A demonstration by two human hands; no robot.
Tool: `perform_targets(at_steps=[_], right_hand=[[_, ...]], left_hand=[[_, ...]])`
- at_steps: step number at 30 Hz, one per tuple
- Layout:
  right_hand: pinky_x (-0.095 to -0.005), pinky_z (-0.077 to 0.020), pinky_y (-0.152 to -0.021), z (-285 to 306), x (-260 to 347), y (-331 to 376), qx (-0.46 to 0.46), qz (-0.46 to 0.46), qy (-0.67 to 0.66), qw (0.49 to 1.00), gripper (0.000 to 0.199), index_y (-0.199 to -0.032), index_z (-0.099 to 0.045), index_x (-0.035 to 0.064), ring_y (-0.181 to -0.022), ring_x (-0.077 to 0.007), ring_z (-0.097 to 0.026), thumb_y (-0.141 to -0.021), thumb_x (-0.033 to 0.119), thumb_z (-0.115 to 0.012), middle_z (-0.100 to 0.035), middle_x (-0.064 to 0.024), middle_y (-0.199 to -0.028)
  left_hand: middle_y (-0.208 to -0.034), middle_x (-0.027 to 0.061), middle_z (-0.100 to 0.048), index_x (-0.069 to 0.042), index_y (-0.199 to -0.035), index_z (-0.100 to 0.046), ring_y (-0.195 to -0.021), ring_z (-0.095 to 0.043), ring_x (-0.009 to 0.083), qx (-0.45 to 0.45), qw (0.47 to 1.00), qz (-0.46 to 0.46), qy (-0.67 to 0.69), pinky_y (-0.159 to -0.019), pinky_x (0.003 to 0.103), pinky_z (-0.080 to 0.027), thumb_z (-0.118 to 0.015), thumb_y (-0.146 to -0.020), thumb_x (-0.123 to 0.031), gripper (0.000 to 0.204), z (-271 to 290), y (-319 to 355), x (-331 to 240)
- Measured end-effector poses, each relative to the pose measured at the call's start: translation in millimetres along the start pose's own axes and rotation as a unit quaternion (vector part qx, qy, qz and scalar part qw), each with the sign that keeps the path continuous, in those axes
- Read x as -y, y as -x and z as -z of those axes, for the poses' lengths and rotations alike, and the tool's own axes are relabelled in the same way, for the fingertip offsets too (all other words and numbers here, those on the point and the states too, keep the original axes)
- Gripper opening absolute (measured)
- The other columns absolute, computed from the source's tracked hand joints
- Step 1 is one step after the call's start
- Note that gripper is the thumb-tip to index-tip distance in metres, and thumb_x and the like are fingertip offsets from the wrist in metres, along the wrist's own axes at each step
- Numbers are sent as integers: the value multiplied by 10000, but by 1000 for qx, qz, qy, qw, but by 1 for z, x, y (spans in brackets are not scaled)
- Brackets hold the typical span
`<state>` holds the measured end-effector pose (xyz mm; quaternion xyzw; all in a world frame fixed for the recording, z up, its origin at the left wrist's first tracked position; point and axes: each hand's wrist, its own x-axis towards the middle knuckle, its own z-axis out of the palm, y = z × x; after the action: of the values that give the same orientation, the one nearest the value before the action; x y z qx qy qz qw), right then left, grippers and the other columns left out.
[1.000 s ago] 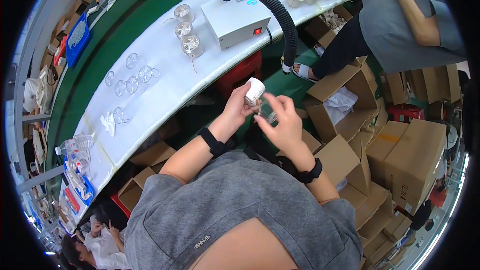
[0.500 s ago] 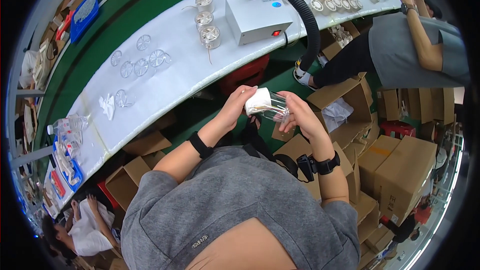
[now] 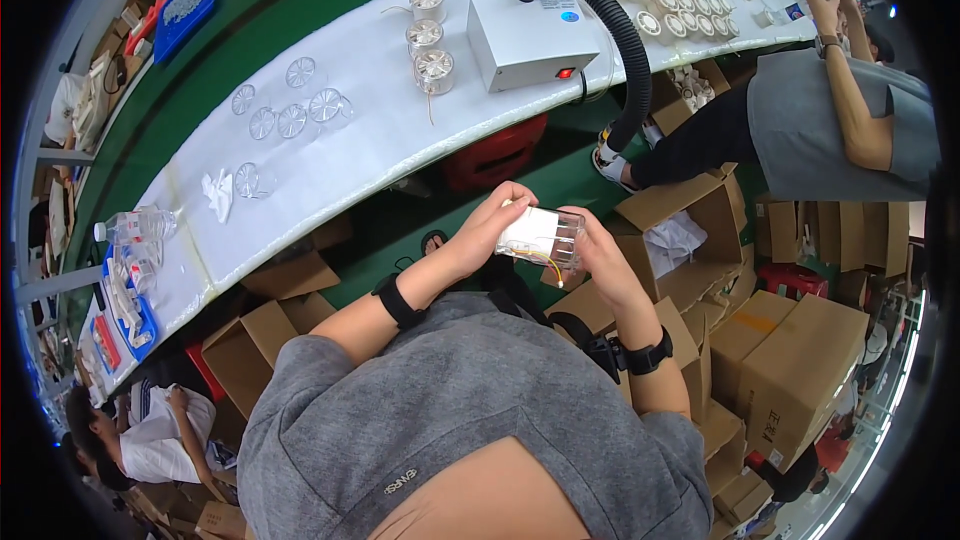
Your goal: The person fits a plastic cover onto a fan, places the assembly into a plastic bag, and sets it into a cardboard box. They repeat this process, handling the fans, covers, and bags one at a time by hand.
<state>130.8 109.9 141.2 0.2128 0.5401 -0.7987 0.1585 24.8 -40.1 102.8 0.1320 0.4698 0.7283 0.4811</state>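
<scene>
In front of my chest I hold a white cylindrical part (image 3: 532, 228) together with a clear plastic housing (image 3: 568, 233). My left hand (image 3: 490, 227) is closed around the white end, and the fingers of my right hand (image 3: 600, 255) grip the clear end. The white part appears to sit partly within the clear housing; exactly how deep I cannot tell. A thin yellowish wire (image 3: 545, 258) runs along the near side and ends in a small white connector (image 3: 560, 283).
On the white-covered table (image 3: 350, 155) stand a grey box machine (image 3: 530, 40) with a black hose (image 3: 628, 50), several wired clear cylinders (image 3: 434, 71) and loose clear housings (image 3: 292, 120). Cardboard boxes (image 3: 790, 365) crowd my right. A co-worker in grey (image 3: 820, 120) stands beyond them.
The two parts have turned in my hands, and the clear housing now reaches further over the white part. The wire and its connector have come into sight on the near side.
</scene>
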Motion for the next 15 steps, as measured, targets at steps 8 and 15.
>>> perform_targets(at_steps=[8, 15], right_hand=[[-201, -450, -526, -9, 5, 12, -47, 65, 77, 994, 495, -1203, -301, 60, -796, -124, -515, -769, 108, -533, -473, -90, -978], [-216, -452, -593, 0, 18, 17, -26, 174, 370, 912, 510, -1157, -378, 45, -884, -155, -519, -698, 100, -592, -473, -89, -1038]], left_hand=[[-846, 46, -508, -72, -993, -425, -752, -525, 123, -30, 998, 53, 23, -589, 227, -437, -314, -858, -337, 318, -5, -5, 5], [-848, 55, -553, -102, -1023, -420, -660, -579, 152, 38, 977, 205, 56, -380, 235, -456, -259, -863, -403, 376, -14, -4, -9]])
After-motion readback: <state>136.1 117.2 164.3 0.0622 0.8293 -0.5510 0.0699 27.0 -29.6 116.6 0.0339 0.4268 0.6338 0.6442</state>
